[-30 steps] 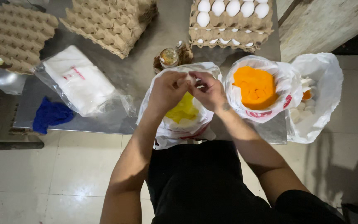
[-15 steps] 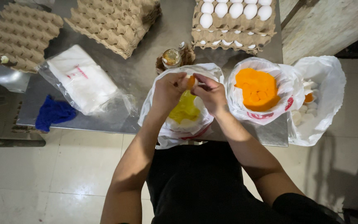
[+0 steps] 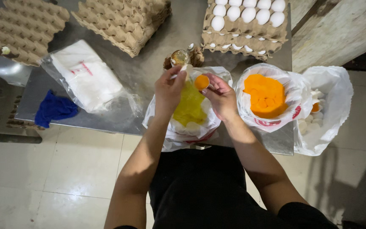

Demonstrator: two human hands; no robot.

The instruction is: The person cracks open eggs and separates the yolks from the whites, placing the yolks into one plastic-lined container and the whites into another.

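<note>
Holding a broken white eggshell half (image 3: 201, 82) with an orange yolk cupped in it, open side up, in the curled right hand (image 3: 220, 96). Pinching the other white shell piece (image 3: 184, 69), tilted, in the closed left hand (image 3: 168, 90), both above the near white plastic bag of yellow egg liquid (image 3: 190, 111).

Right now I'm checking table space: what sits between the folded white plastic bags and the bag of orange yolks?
The head view shows the bag of yellow egg liquid, with both hands above it.
</note>
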